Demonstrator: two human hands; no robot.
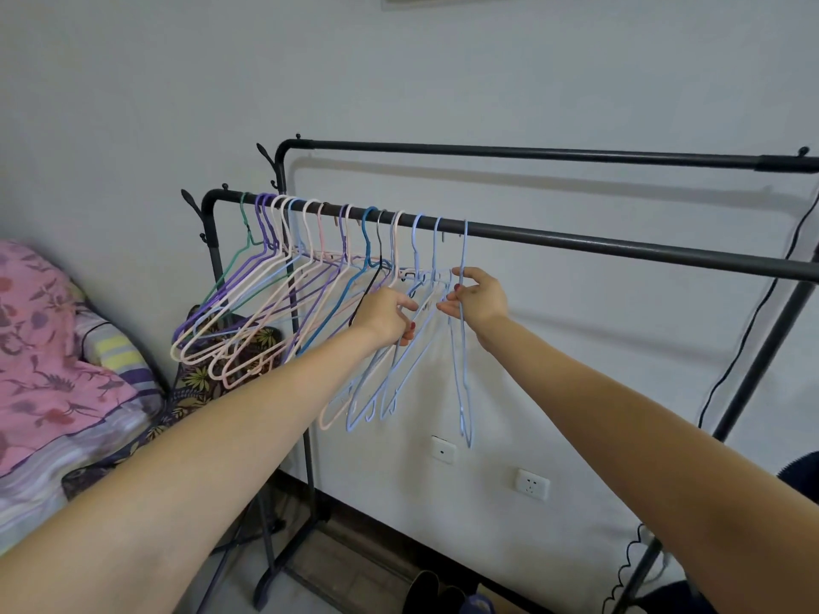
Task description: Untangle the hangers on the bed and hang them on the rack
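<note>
A black clothes rack has a near rail [576,245] and a higher far rail [532,151]. Several thin hangers [266,299] in green, purple, cream, pink, blue and black hang in a row on the left half of the near rail. The rightmost one is a light blue hanger [464,370], hooked on the rail and hanging edge-on. My right hand [476,294] pinches it just below the neck. My left hand [388,316] grips the shoulder of another light blue hanger [399,370] beside it.
The bed [57,370], with pink floral bedding and a striped pillow, lies at the left, close to the rack's end post. Wall sockets [532,484] sit low behind the rack. A black cable [749,330] hangs at the right. Dark shoes [427,591] stand on the floor below.
</note>
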